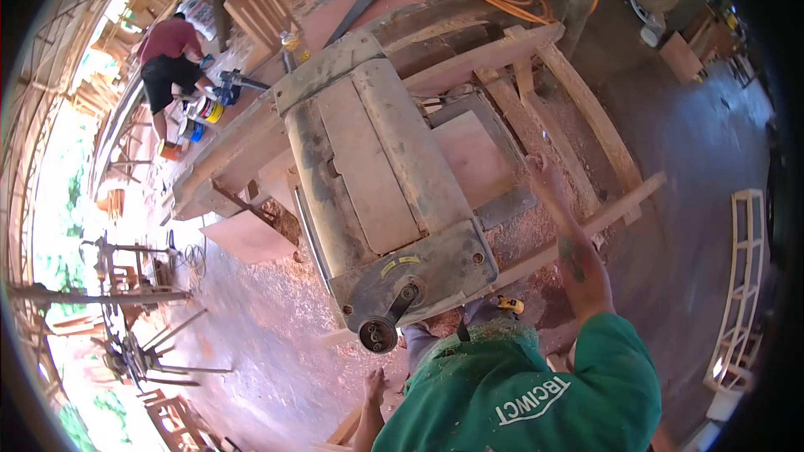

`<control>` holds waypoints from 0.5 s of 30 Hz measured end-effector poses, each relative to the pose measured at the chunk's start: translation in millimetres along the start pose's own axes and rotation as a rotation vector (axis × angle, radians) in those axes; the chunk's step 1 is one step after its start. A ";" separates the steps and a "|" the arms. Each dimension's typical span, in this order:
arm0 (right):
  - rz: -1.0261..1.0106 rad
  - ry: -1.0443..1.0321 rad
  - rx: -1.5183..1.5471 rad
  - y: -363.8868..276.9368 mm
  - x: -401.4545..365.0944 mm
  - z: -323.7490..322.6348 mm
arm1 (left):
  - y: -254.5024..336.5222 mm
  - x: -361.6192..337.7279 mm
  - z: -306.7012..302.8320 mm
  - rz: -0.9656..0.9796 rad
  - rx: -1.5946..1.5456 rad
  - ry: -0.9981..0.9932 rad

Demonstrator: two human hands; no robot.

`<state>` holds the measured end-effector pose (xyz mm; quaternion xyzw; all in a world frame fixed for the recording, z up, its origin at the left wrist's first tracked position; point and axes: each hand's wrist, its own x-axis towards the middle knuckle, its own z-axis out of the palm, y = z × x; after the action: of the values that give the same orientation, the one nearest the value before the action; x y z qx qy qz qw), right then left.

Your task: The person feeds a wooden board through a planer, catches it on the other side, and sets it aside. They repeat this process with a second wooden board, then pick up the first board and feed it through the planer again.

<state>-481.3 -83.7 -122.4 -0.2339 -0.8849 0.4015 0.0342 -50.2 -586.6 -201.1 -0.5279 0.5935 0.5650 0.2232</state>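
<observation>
A large thickness planer (368,167) stands in front of me, its metal cover coated in dust and a black crank handle (394,318) on its near end. On its right side a flat wooden board (473,159) lies on the bed and runs under the cover. My right hand (544,172) reaches out beyond that board's outer end, beside the wooden frame, with its fingers curled; whether anything is in them is too small to see. Low by my body, left of the green shirt, is my left hand (374,385), loosely closed, with nothing visible in it.
Another pale board (251,237) sticks out on the planer's left. Timber rails (586,125) surround the right side. Behind are a handsaw (358,8) and an orange hose (511,0). A person (167,54) bends over at the back left. Shavings cover the floor.
</observation>
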 end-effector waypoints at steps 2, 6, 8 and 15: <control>-0.034 -0.005 0.096 18.0 25.6 26.7 | -45.3 17.1 -7.1 0.029 0.103 -0.013; -0.044 0.032 0.004 35.5 60.7 52.2 | -69.2 -12.8 3.6 0.012 0.014 -0.006; -0.031 -0.014 -0.084 24.0 65.4 46.2 | -64.2 -31.1 13.0 -0.003 0.048 0.015; -0.049 -0.146 0.038 23.3 85.9 39.5 | -71.6 -40.5 21.0 0.270 0.582 -0.014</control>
<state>-558.4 -59.9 -176.9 -0.1815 -0.8827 0.4331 -0.0162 19.6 -538.4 -202.9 -0.3546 0.7934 0.3996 0.2918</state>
